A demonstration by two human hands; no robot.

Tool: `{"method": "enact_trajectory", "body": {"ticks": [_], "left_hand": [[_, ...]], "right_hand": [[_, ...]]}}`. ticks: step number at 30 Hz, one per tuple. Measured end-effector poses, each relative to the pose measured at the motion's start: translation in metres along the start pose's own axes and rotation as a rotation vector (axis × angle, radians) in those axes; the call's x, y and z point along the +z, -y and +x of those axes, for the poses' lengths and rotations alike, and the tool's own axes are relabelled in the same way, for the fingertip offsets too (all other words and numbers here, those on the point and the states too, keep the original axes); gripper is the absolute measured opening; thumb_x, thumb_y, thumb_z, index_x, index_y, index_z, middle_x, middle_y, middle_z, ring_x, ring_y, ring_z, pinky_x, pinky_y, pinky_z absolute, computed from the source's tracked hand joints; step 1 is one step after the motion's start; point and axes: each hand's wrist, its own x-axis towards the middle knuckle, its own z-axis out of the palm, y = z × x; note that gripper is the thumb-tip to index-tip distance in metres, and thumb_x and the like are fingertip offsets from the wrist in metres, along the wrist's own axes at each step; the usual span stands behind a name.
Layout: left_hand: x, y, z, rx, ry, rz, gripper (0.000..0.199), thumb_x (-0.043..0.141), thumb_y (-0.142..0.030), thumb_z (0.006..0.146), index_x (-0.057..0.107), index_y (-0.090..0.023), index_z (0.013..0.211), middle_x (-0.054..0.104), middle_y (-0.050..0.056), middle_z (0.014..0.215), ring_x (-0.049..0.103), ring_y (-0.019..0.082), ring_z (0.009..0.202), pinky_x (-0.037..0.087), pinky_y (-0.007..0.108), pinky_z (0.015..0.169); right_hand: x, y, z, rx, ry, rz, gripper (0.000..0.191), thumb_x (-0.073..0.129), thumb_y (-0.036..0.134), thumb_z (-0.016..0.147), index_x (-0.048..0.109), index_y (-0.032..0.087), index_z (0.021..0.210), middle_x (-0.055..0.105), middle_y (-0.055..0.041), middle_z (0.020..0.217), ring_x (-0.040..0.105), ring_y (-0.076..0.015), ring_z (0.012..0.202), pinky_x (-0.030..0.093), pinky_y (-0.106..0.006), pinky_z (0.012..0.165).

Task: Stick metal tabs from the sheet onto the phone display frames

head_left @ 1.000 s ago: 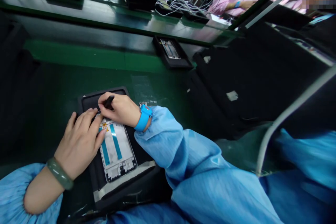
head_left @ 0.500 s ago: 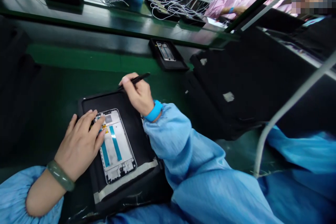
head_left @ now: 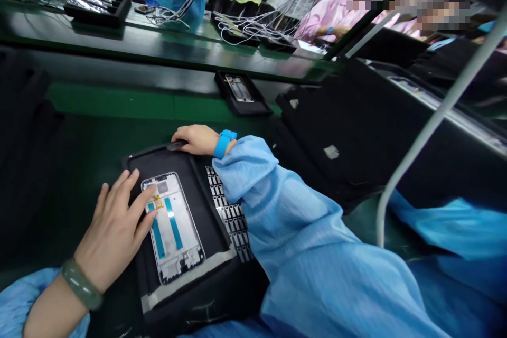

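A phone's mid-frame (head_left: 184,229), silvery with blue strips and a small orange flex piece, lies in a black tray (head_left: 200,190) with pale tape along its near edge. My left hand (head_left: 111,222) is open, fingers spread, over the frame's upper left; thumb and index finger reach its surface near the orange piece. At the tray's far edge, my right hand (head_left: 196,139) is closed around a slim black tool (head_left: 178,144), mostly hidden by the fingers. Beside the tray's right side shows a sheet of small metal parts (head_left: 233,222), partly under my right sleeve.
A second black tray (head_left: 253,108) with another phone frame (head_left: 238,88) lies farther back. Dark stacked trays (head_left: 317,137) stand to the right, near a grey cable (head_left: 412,153). White cables (head_left: 241,29) and a box of silvery packets (head_left: 99,5) rest on the raised shelf. Other people are beyond.
My right hand has turned and come down onto the tray's far edge, tool lower. My sleeve has shifted, uncovering the metal parts. My left hand has drawn slightly back and left. The camera view has shifted.
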Motion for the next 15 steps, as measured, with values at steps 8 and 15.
{"method": "enact_trajectory", "body": {"ticks": [8,15], "left_hand": [[-0.001,0.008,0.001,-0.021,-0.082,-0.029,0.045,0.038,-0.039,0.091,0.048,-0.016,0.128,0.035,0.018,0.142,0.022,0.032,0.139,0.026,0.059,0.108],[0.012,0.025,-0.004,-0.057,-0.034,0.046,0.045,0.036,-0.04,0.091,0.054,-0.014,0.123,0.042,0.02,0.138,0.025,0.036,0.137,0.024,0.066,0.104]], "right_hand": [[-0.032,-0.071,0.03,0.703,-0.265,-0.053,0.04,0.039,0.033,0.094,0.06,0.003,0.11,0.061,-0.0242,0.115,0.057,-0.0285,0.11,0.043,-0.035,0.088],[-0.027,-0.063,0.077,0.649,-0.272,0.086,0.046,0.043,0.048,0.092,0.067,0.009,0.096,0.07,-0.0129,0.087,0.066,-0.0163,0.081,0.049,-0.025,0.076]]}}
